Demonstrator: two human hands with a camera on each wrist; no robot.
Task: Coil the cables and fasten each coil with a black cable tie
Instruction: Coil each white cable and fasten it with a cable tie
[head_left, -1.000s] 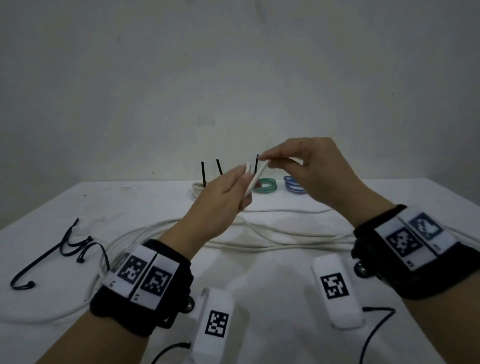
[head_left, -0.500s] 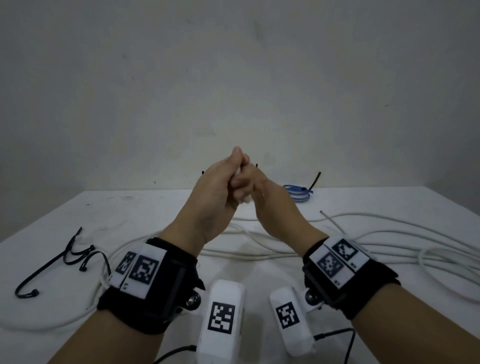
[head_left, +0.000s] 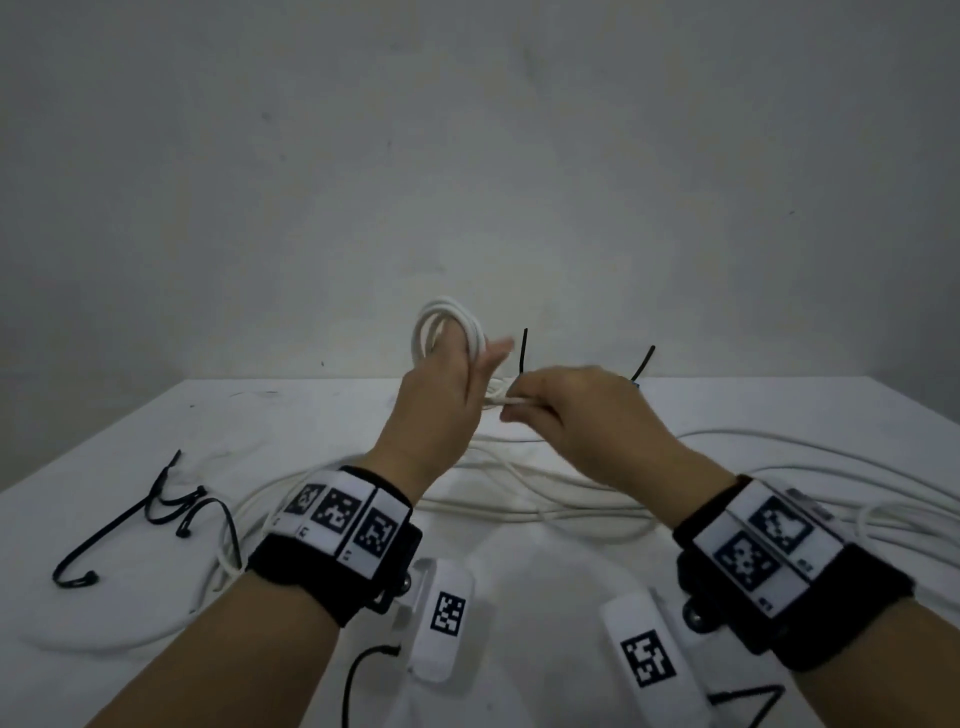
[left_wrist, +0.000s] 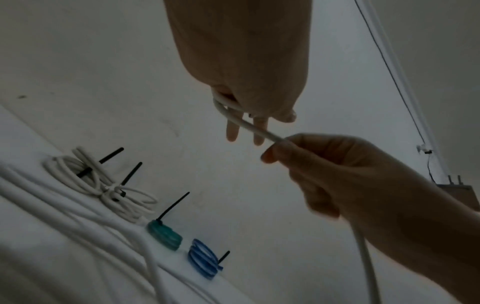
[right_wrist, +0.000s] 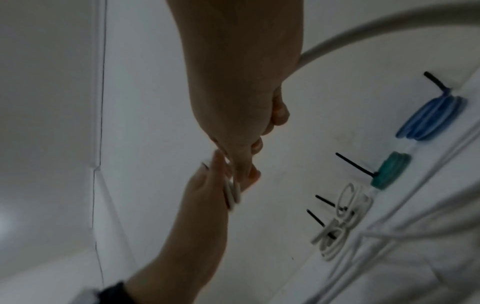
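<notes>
A long white cable lies loose across the white table. Part of it is wound in loops round the straight fingers of my raised left hand; the same loops show in the right wrist view. Just to its right, my right hand pinches the cable strand that runs off those loops; the strand hangs down behind the hand. Loose black cable ties lie at the table's left.
Tied coils stand in a row along the far edge by the wall: two white ones, a green one and a blue one, each with a black tie tail sticking up. Cable runs also cover the table's right.
Half a second ago both hands were pressed together at the centre. Now the right hand has drawn away to the right with the strand, and loops stand round the left fingers.
</notes>
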